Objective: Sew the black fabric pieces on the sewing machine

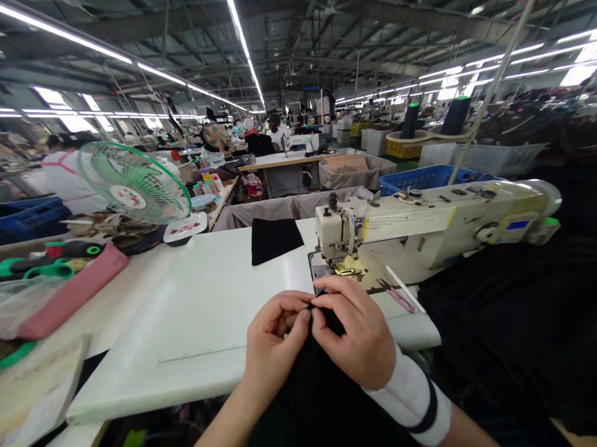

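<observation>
Both hands meet in front of the sewing machine [338,235], pinching the edge of a black cloth [315,378] that hangs down over the table's front edge. My left hand [277,336] is closed, with thumb and forefinger on the cloth. Beside it my right hand [355,330], with a white wristband, grips the same edge from the other side. The pinched spot is small and dark, so its folds cannot be made out. A separate black fabric piece [276,240] lies flat on the white table [209,299], left of the machine head.
Pink-handled snips [399,298] and a white pen-like stick [404,289] lie right of the needle area. A green fan [133,185] stands at the left, near thread cones and a pink fabric roll [75,292]. Behind the machine are a blue basket [421,180] and a fabric-lined bin [289,206].
</observation>
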A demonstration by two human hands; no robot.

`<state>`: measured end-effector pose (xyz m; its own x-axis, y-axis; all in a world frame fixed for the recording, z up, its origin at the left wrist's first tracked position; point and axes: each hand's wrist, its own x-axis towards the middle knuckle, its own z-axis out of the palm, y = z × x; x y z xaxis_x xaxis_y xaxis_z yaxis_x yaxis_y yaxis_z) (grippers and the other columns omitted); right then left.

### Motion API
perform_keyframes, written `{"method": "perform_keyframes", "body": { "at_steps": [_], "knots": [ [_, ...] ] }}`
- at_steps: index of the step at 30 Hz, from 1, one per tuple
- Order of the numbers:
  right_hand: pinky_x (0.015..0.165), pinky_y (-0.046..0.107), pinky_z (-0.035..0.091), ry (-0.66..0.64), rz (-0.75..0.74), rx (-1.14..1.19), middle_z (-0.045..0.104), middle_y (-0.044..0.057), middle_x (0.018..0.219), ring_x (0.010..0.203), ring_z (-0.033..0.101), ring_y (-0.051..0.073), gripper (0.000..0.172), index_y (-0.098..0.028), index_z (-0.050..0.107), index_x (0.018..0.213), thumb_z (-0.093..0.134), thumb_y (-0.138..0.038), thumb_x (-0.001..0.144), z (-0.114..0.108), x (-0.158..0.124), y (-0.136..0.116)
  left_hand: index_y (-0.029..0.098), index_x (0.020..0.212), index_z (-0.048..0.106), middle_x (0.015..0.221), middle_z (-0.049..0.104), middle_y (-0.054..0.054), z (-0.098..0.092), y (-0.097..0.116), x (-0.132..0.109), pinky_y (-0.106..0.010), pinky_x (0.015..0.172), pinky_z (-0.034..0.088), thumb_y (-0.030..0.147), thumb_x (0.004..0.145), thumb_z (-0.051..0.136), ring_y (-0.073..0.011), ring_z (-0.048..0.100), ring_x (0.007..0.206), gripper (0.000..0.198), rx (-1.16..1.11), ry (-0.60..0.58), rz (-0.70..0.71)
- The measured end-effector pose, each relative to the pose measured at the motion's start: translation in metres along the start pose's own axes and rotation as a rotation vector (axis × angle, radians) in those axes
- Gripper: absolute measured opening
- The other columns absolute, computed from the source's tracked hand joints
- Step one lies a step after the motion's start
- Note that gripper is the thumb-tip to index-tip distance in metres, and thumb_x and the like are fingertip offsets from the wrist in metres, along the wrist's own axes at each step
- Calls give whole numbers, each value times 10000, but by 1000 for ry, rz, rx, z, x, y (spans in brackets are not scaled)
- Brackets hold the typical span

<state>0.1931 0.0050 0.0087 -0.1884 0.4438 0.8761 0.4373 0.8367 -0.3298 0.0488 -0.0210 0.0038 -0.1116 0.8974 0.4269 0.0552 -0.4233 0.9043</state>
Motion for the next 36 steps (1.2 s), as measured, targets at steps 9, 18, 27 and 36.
{"method": "perform_keyframes", "body": {
  "at_steps": [9,18,27,36],
  "knots": [
    [837,391,565,-34,-53,-34,650,104,989,940,635,223,182,-183,570,904,489,-32,843,2,2,1,181,838,654,914,694,-48,0,6,-3,-234,739,547,188,835,648,-160,666,835,9,223,3,33],
    [786,362,566,0,-14,-45,616,95,917,896,632,216,198,-184,551,878,456,-18,829,1,6,3,189,827,627,883,702,-34,1,9,-1,-226,693,514,203,844,607,-149,648,791,31,151,152,-38],
    [895,423,532,-22,2,26,638,111,1094,1009,614,236,200,-178,602,999,576,-89,822,-5,5,-4,180,845,661,868,702,-40,2,16,-2,-252,746,537,264,858,642,-167,663,807,87,38,41,-95],
    [835,395,552,-5,-85,-61,667,98,1007,936,641,224,156,-193,589,937,528,-64,873,-2,3,-1,193,818,643,818,710,-23,6,16,-3,-224,669,546,227,842,628,-150,674,736,44,100,42,-64]
  ]
}}
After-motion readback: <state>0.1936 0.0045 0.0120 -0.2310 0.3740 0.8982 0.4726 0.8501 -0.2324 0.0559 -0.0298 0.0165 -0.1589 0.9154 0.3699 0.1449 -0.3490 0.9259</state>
